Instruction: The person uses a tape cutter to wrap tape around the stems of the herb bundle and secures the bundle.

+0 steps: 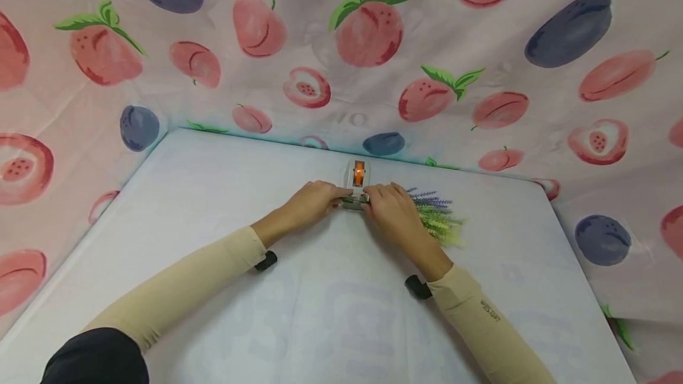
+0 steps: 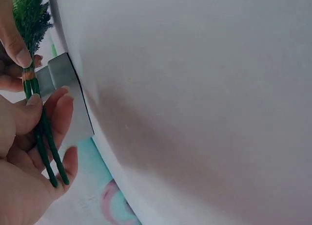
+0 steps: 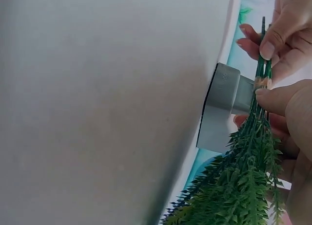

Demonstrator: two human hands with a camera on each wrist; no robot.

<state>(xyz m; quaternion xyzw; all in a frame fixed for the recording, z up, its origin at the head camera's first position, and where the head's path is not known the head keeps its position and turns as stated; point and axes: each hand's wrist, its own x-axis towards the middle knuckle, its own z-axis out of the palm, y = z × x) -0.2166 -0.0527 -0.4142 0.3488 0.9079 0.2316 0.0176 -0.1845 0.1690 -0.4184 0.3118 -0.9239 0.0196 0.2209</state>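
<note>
My left hand (image 1: 315,201) pinches the green stems (image 2: 50,147) of an artificial lavender bunch (image 1: 434,215) between thumb and fingers, and the stem ends stick out past the palm. At the other side of an orange-brown band (image 3: 263,83) round the stems, my right hand (image 1: 396,213) pinches the bunch. Purple and green sprigs (image 3: 246,181) fan out to the right beyond that hand. Just behind the stems stands a grey tape dispenser (image 1: 358,172) with an orange core. In the right wrist view the band lies close against the dispenser's end (image 3: 217,110); whether they touch I cannot tell.
A white-covered table (image 1: 331,301) lies under both arms, and the dispenser stands near its back edge. Fruit-printed sheeting (image 1: 363,93) rises behind and at both sides. Black wrist-worn pieces (image 1: 418,287) sit below each wrist.
</note>
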